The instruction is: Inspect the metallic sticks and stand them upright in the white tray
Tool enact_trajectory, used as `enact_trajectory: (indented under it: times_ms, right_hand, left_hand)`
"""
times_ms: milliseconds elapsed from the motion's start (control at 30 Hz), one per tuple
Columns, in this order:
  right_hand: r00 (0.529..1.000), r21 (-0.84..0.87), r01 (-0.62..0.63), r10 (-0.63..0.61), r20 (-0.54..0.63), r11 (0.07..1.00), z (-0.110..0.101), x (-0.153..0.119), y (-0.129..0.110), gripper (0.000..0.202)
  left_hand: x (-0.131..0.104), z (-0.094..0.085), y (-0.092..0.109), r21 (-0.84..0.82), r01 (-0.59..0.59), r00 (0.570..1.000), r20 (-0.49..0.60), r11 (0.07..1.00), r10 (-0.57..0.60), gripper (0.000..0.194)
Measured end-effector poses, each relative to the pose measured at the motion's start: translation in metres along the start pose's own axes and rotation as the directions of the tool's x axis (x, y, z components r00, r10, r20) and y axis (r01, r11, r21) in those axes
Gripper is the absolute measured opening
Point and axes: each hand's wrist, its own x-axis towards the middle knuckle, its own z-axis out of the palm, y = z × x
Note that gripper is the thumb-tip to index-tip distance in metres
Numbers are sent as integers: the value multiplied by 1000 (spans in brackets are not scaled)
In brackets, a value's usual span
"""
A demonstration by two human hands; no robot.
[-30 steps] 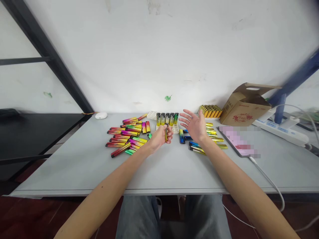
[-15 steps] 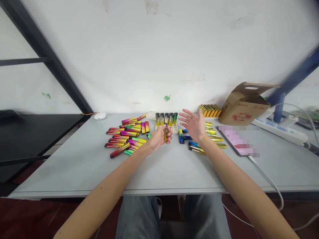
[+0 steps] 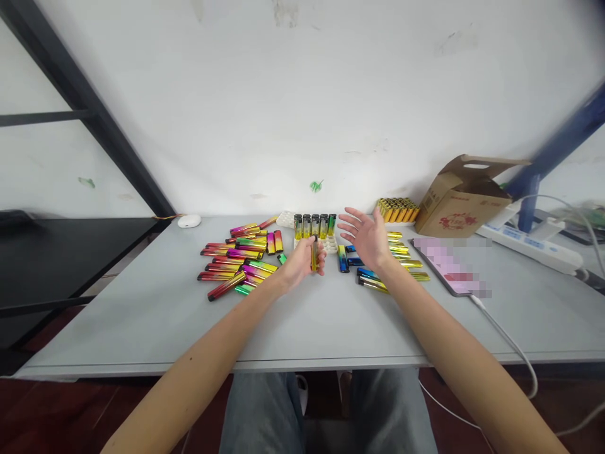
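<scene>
My left hand [image 3: 300,261] is wrapped around a lighter [image 3: 314,254], holding it upright with its dark top up. The lighter has a yellowish, shiny body. Just behind it, lighters with black tops stand in a row [image 3: 324,226] in a white tray [image 3: 329,244]. My right hand [image 3: 363,236] is open, palm up and fingers spread, with nothing in it. Beneath and beside that hand lie blue and yellow lighters [image 3: 343,258]. A heap of red, purple, green and yellow lighters [image 3: 227,268] lies left of my left hand.
At the back right, orange-gold lighters [image 3: 398,211] stand packed together beside an open cardboard box [image 3: 460,205]. A phone [image 3: 447,268] with a white cable, a power strip [image 3: 529,246] and a small white case [image 3: 190,221] rest on the grey table [image 3: 302,334].
A small orange glow, apparently a flame, at the lighter's top is gone, and my left thumb sits slightly lower. My right hand stays almost still.
</scene>
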Motion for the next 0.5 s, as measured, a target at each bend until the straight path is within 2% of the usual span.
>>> enact_trajectory:
  times_ms: [100, 200, 333, 500]
  right_hand:
    - [1000, 1, -15, 15, -1, 1000, 2, -1, 1, 59]
    - [1000, -18, -16, 17, 17, 1000, 3, -1, 2, 47]
    - [999, -64, -2, 6, 54, 998, 3, 0, 5, 43]
    - [998, -138, 52, -45, 52, 989, 6, -3, 7, 34]
  left_hand:
    - [0, -1, -1, -34, -51, 999, -1, 998, 51, 20]
    - [1, 0, -2, -24, -87, 995, -50, 996, 86, 16]
    - [0, 2, -4, 73, -132, 985, -102, 989, 139, 18]
    - [-1, 4, -5, 205, -152, 984, -59, 967, 167, 27]
